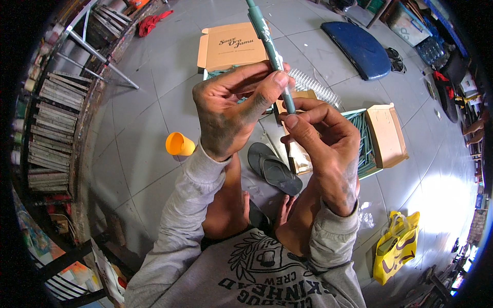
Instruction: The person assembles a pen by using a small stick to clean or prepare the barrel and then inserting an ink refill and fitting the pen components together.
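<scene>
A green pen [265, 37] with white marking slants upward in front of me, its clip end at the top edge of the view. My left hand [226, 110] is closed around the pen's middle, with the thumb pressed along it. At the lower end, the thumb and fingers of my right hand [328, 138] pinch the tip. Beyond my left hand stands an open cardboard box [232, 45] with a printed lid. Just past my right hand, many green pens [365, 146] fill another open cardboard box [389, 134]. Clear ridged plastic [317, 88] lies behind my fingers, partly hidden.
An orange cup [179, 144] rests on the tiled floor at left. Black flip-flops [275, 169] lie between my feet. To the right are a yellow bag [398, 246] and, farther off, a dark blue seat [357, 50]. A rack of stacked frames [54, 128] lines the left side.
</scene>
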A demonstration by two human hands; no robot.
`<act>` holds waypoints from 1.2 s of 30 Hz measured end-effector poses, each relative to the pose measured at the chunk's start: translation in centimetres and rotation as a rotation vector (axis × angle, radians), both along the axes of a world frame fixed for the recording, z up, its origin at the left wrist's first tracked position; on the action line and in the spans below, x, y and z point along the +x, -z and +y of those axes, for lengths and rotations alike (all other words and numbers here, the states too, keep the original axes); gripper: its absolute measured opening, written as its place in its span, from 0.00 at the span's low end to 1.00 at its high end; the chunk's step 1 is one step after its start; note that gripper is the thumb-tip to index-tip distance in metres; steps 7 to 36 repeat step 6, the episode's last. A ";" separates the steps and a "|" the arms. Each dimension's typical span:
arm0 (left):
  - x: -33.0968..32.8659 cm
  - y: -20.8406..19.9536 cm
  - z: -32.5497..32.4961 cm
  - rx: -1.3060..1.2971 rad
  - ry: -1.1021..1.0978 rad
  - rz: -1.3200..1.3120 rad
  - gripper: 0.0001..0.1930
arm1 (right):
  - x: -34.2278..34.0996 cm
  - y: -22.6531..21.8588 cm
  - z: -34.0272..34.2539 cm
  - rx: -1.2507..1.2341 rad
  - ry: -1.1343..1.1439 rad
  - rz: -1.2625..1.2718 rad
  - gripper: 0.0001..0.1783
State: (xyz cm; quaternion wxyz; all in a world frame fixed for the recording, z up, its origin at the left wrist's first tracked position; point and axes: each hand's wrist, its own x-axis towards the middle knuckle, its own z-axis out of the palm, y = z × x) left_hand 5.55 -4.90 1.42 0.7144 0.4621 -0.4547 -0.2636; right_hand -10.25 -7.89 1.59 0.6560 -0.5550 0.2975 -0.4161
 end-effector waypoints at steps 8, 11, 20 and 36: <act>0.1 -0.5 0.2 0.009 0.044 0.044 0.12 | -0.2 0.0 -0.2 0.011 -0.002 0.061 0.08; 0.1 -0.5 0.2 0.009 0.044 0.044 0.12 | -0.2 0.0 -0.2 0.011 -0.002 0.061 0.08; 0.1 -0.5 0.2 0.009 0.044 0.044 0.12 | -0.2 0.0 -0.2 0.011 -0.002 0.061 0.08; 0.1 -0.5 0.2 0.009 0.044 0.044 0.12 | -0.2 0.0 -0.2 0.011 -0.002 0.061 0.08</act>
